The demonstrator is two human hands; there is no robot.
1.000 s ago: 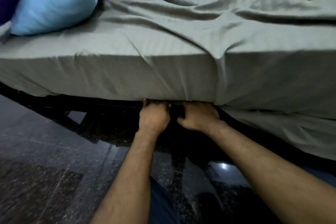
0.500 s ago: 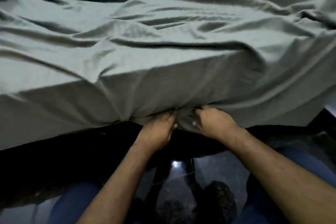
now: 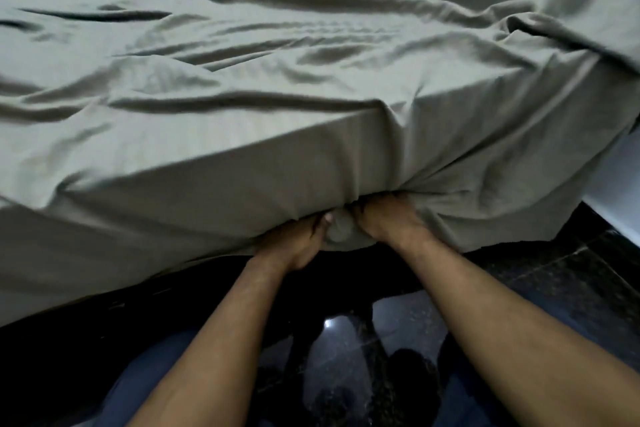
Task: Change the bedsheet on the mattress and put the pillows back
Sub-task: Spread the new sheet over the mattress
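Grey-green cotton bedsheet [image 3: 277, 87] covered the white mattress [image 3: 616, 180]; left hand [image 3: 294, 243] and right hand [image 3: 388, 218] gripped its bunched corner at the mattress's lower edge.

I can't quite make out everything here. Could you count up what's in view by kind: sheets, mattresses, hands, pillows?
Grey-green bedsheet: 1
White mattress, bare at the right edge: 1
Hands, the left hand and right hand, both gripping the bedsheet at its lower edge: 2
Pillows: 0 in view
Total: 4
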